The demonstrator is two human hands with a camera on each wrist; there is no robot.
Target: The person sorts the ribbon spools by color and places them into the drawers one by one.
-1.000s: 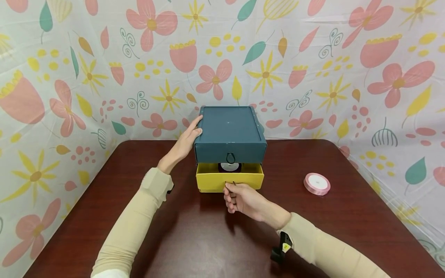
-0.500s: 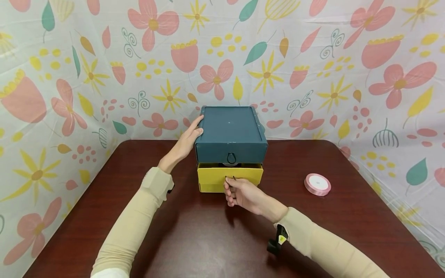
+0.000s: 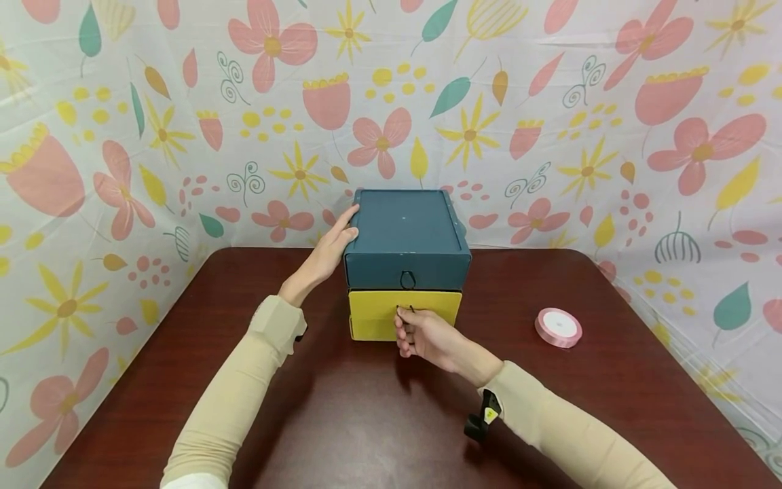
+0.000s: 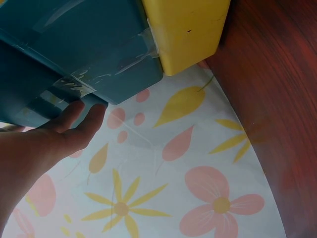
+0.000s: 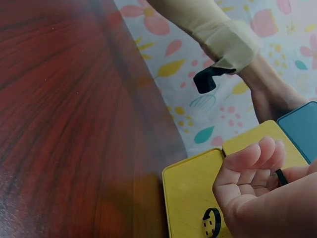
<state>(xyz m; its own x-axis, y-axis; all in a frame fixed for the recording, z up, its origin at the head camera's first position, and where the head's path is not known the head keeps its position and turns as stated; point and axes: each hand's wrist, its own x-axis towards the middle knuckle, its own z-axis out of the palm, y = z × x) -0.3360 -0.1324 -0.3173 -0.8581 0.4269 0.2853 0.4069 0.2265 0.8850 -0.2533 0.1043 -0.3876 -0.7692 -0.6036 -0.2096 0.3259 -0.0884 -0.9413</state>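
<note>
A two-colour drawer box stands on the table, with a blue upper section (image 3: 403, 224) over a yellow drawer front (image 3: 369, 316). My right hand (image 3: 427, 339) pinches the black pull loop (image 5: 281, 177) on that yellow front, its other fingers curled beneath. The yellow front sits flush under the blue section, and the drawer's inside is hidden. My left hand (image 3: 324, 257) rests along the blue section's left side, fingers stretched toward the back; in the left wrist view its fingertips (image 4: 99, 111) touch the blue wall. Another black loop (image 3: 407, 279) hangs on the blue front.
A pink ribbon spool (image 3: 559, 327) lies on the dark red table (image 3: 342, 421) to the right. In the right wrist view, a further yellow front (image 5: 193, 183) with its own black loop (image 5: 212, 222) shows. A flower-patterned sheet (image 3: 244, 81) hangs behind and at the sides.
The yellow drawer, open a little with a dark spool inside, has slid back in with my right hand until its front is flush. My left hand has stayed on the blue section.
</note>
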